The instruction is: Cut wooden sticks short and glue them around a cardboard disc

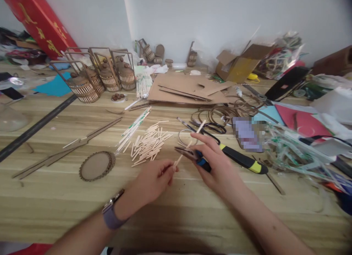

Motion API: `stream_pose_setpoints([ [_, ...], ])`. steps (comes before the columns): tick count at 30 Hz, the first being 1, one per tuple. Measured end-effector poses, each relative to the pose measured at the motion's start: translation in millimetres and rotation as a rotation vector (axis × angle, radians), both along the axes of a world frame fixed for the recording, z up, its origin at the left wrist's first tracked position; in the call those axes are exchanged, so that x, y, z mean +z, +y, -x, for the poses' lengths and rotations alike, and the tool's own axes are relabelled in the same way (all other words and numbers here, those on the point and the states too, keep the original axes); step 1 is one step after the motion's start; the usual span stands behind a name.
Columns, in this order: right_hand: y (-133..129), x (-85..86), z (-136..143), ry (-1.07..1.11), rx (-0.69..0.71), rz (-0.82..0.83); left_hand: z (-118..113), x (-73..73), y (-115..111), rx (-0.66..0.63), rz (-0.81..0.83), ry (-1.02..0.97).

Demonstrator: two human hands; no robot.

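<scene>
Between the thumb and fingers of my left hand (156, 179) is one end of a thin wooden stick (201, 126), which slants up and to the right. My right hand (217, 159) is wrapped round a pair of pliers (199, 159) with dark, blue-marked handles. The pliers' jaws lie against the stick, a little beyond my left fingertips; whether they grip it I cannot tell. Just past my left hand is a loose pile of short cut sticks (150, 143). Longer sticks (136, 126) lie behind the pile. To the left rests a round cardboard disc (96, 166) with a notched rim.
Small woven baskets with tall handles (110, 77) stand at the back left. A cardboard sheet (178, 84) lies at the back, with coiled brown strips (214, 113) near it. Right of my hands are a black and yellow cutter (243, 160), a phone (247, 134) and crumpled plastic wrappers (294, 148).
</scene>
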State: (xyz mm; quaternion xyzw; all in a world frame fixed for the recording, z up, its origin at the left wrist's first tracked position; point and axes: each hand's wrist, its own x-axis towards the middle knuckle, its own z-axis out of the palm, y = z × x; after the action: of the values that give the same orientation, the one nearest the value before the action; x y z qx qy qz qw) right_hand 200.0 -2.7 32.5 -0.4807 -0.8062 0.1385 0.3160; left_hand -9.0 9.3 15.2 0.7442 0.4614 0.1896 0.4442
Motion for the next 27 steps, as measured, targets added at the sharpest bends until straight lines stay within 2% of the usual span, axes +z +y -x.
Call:
stream_pose_setpoints([
  [3, 8.3, -9.7, 3.6, -0.067, 0.024, 0.062, -4.8, -0.7, -6.4, -0.01, -0.177, 0.168],
  [7, 10.6, -18.5, 6.9, -0.217, -0.073, 0.155, -7.9, -1.8, -10.1, 0.001, -0.322, 0.371],
  [14, 6.3, -20.9, 13.2, -0.322, -0.166, 0.174, -7.7, -2.3, -11.7, -0.054, -0.4, 0.489],
  [20, 1.7, -24.2, 19.8, -0.446, -0.246, 0.104, -9.0, 0.4, -13.8, -0.062, -0.417, 0.568],
  [27, -1.4, -25.5, 25.5, -0.54, -0.287, 0.062, -8.9, 0.1, -15.9, -0.031, -0.409, 0.543],
])
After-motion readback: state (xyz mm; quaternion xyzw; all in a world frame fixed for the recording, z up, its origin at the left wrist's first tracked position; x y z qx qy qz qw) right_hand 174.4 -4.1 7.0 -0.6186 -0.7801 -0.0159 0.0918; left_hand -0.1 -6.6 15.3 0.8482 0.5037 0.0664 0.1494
